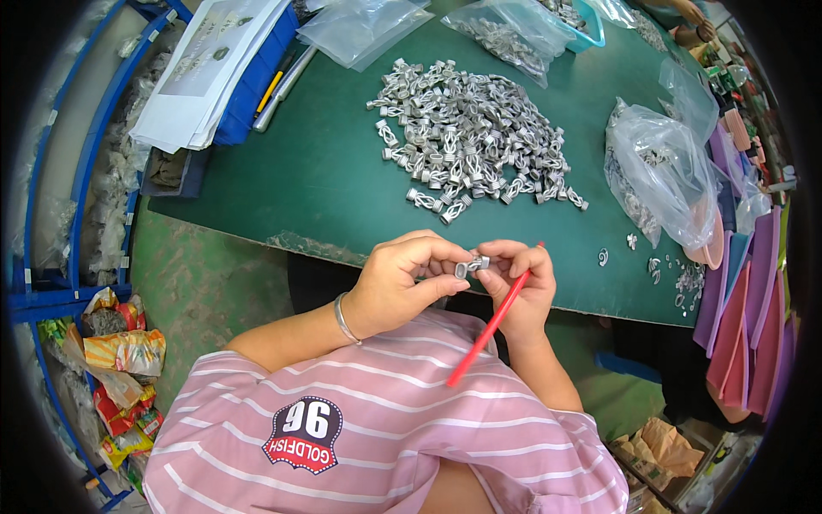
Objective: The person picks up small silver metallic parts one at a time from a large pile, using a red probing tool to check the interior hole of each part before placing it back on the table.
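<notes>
Just past the table's near edge, my left hand pinches a small grey metal fitting with a ring-shaped end between thumb and fingertips. The fingertips of my right hand touch the fitting's other end. A slim red stick-shaped tool lies in my right hand, its long end slanting down toward my body; its tip is hidden by the fingers. Beyond both hands, a heap of similar metal fittings spreads over the green table.
Clear plastic bags of metal parts lie on the right, near loose rings and scraps. A blue bin with papers stands at the left. At the back is a turquoise basket; another person's hand shows far right.
</notes>
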A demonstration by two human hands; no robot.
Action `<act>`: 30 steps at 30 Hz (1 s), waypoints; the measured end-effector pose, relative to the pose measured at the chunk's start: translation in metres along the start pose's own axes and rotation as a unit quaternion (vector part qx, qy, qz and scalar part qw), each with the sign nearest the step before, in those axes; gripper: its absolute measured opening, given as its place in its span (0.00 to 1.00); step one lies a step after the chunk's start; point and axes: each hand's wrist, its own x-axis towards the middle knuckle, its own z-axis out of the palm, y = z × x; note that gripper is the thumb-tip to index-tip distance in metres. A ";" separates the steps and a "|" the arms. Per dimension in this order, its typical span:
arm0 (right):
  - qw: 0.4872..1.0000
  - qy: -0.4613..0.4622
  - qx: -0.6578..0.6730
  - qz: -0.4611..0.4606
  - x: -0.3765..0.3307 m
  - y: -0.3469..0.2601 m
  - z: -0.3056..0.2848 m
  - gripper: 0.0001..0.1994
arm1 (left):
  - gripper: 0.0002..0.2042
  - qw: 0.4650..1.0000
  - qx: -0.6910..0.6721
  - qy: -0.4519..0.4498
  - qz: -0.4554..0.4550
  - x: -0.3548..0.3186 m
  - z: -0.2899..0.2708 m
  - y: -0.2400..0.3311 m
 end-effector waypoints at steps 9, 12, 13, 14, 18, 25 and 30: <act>0.954 -0.009 -0.277 -0.113 0.009 -0.013 0.005 0.12 | 0.05 0.878 -0.411 0.160 -0.189 -0.015 -0.012 0.005; 0.883 -0.033 -0.455 -0.110 0.034 0.000 0.007 0.12 | 0.01 0.896 -0.373 0.148 -0.191 -0.022 -0.029 -0.014; 0.874 -0.046 -0.466 -0.129 0.041 0.007 0.011 0.13 | 0.03 0.903 -0.334 0.175 -0.208 -0.020 -0.026 -0.012; 0.865 -0.060 -0.476 -0.148 0.048 0.012 0.016 0.15 | 0.03 0.908 -0.322 0.173 -0.206 -0.018 -0.025 -0.010; 0.790 -0.088 -0.596 -0.113 0.059 0.020 0.021 0.15 | 0.05 0.926 -0.276 0.160 -0.200 -0.012 -0.027 -0.009; 0.981 0.054 -0.167 0.084 0.042 0.007 0.011 0.10 | 0.13 0.979 -0.121 0.087 -0.139 0.003 -0.029 -0.022; 0.984 -0.004 0.061 0.165 0.029 0.007 0.011 0.12 | 0.09 0.994 -0.010 0.042 -0.101 0.010 -0.029 -0.011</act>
